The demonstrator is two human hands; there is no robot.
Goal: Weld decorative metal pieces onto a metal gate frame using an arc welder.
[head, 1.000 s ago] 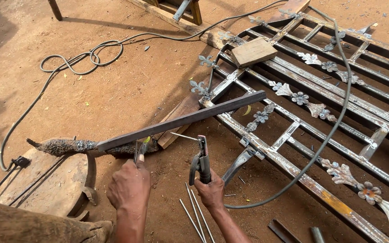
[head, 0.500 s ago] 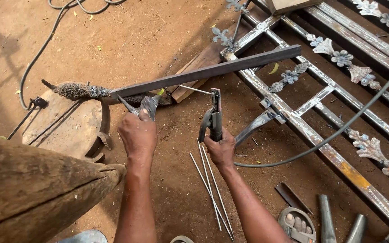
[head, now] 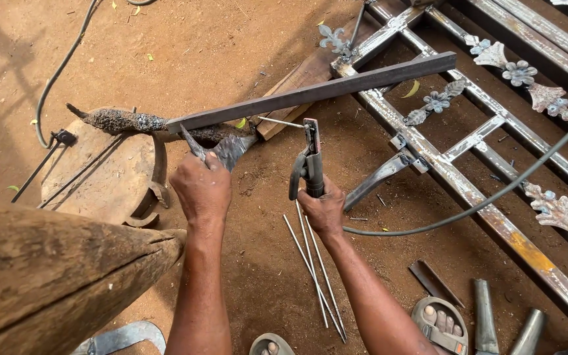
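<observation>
Nearest, loose welding rods point(head: 313, 263) lie on the dirt floor between the forearms. Just beyond, the right hand point(head: 323, 209) is clenched around an electrode holder point(head: 310, 164), its rod aimed left at the joint; the left hand point(head: 202, 187) pinches a pointed metal leaf point(head: 228, 150) against the long flat steel bar point(head: 310, 92), which looks stiff, heavy and best gripped away from the weld

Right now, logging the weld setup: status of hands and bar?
Left hand grips leaf piece under bar. Right hand holds electrode holder, rod at bar. Nothing between.
</observation>
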